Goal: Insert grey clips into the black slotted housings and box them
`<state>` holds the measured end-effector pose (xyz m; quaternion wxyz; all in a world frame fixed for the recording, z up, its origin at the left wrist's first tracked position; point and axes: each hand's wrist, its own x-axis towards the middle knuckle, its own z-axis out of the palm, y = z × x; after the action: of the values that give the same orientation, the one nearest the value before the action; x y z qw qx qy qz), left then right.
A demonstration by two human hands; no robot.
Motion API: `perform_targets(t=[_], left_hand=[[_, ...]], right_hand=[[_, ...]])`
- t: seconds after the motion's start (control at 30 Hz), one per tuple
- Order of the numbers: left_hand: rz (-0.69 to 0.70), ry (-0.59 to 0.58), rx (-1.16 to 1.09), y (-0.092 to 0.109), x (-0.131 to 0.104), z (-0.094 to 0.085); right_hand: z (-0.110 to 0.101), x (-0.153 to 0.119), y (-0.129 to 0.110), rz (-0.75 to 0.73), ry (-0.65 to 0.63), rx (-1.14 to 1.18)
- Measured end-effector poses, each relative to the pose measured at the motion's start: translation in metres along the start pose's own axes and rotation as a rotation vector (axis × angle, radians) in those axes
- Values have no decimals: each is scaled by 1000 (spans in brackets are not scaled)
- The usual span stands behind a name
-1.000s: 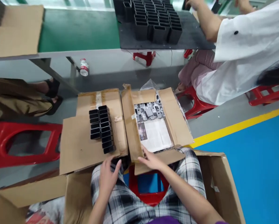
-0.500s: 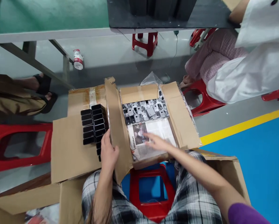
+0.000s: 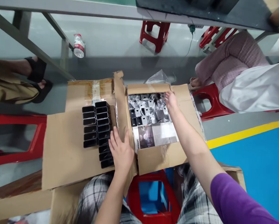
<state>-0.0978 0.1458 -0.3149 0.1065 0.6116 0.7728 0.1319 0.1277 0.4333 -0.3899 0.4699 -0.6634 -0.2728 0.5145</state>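
My left hand (image 3: pixel 122 151) lies with fingers spread on the left flap of the cardboard box, its fingertips beside a stack of black rectangular cases (image 3: pixel 103 124). These stand in two columns on a flat cardboard sheet (image 3: pixel 64 149). At the far right corner of the box, my right hand (image 3: pixel 171 100) has its fingers curled at the end of the far flap (image 3: pixel 148 89). Inside the open box are several small grey and black cases (image 3: pixel 151 112) in clear plastic. A printed newspaper sheet (image 3: pixel 164 133) covers the nearer part, behind the raised near flap (image 3: pixel 163 157).
A red stool (image 3: pixel 153 199) stands between my knees. Another open carton (image 3: pixel 20 199) is at lower left. A worktable (image 3: pixel 102 7) runs across the top, with a plastic bottle (image 3: pixel 79 46) on the floor below. Seated people are on both sides.
My right hand has moved from above the newspaper to the box's far right corner. My left hand has shifted slightly right, its fingers more spread. The near flap now shows more, and the view has moved.
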Motion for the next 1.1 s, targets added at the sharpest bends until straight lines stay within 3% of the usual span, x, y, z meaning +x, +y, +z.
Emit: perform_targets(t=[0.1,0.23,0.37,0.43,0.53,0.63,0.73,0.9,1.1], left_hand=[[10,6,-3,3,-1,0],[36,18,38,7,-2,1],[50,27,81,11,-2,1],[56,30,97,13,-1,0],[50,34,117,13,0,0],[53,19,123,13,0,-2],[53,10,117,13,0,-3],[39,-2,93,15,1,-4],[36,-27,69,14,2,-5]], right_hand=[[10,23,-19,-188,-48,-55],[15,61,-35,-526,-234,-488],[11,67,-38,-628,-249,-894],[8,50,-36,-599,-268,-1088],[-1,4,-26,-576,-444,-1365],[-15,-47,-6,-541,-590,-1469],[-31,-87,14,-536,-584,-1515],[-46,-140,33,-573,-463,-1504],[-22,-209,76,-511,-522,-1426]])
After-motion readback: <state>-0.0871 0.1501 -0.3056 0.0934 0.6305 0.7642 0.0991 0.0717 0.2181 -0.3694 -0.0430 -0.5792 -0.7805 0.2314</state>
